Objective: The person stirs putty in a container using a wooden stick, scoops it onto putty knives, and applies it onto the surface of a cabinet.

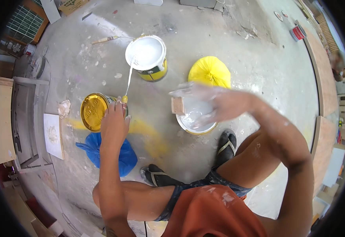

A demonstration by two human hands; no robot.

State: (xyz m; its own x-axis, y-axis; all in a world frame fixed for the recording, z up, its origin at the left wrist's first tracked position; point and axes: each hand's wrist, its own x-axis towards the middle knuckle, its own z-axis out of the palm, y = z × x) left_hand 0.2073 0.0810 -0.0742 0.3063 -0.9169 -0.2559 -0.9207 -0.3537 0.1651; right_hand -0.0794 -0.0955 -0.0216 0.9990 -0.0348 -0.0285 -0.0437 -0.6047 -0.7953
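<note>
Head view: left hand (115, 120) is closed around a thin stick (128, 83) with a yellow grip, right at the rim of the tipped gold-lined can (94, 111). The stick's far end reaches up to the open bucket of white paint (145, 52), and a white string of paint runs along it.

Right hand (216, 106) is motion-blurred and paint-coated. It looks curled over a small wooden block (178, 106) above the low white-filled tin (195, 118), but I cannot tell the grip for sure.

Judgement on doing it well: keep the stick low and steady between bucket and can so the drip lands inside a rim, not on the floor. Hold the block flat over the tin and let excess fall back in. The tipped can looks prone to rolling, so brace it with the left hand.

Packages and labels:
- Bucket: round, white inside, yellow-and-dark band on the side, upper centre.
- Yellow tied bag (210, 71): just beyond the tin.
- Blue tied bag (109, 152): under the left forearm, touching the gold can's near side.
- Red-and-white can (297, 33): far right on the concrete floor (259, 71).
- Cardboard box (73, 5): top left edge.
- White flat board (53, 135): left, against a grey frame.
</note>
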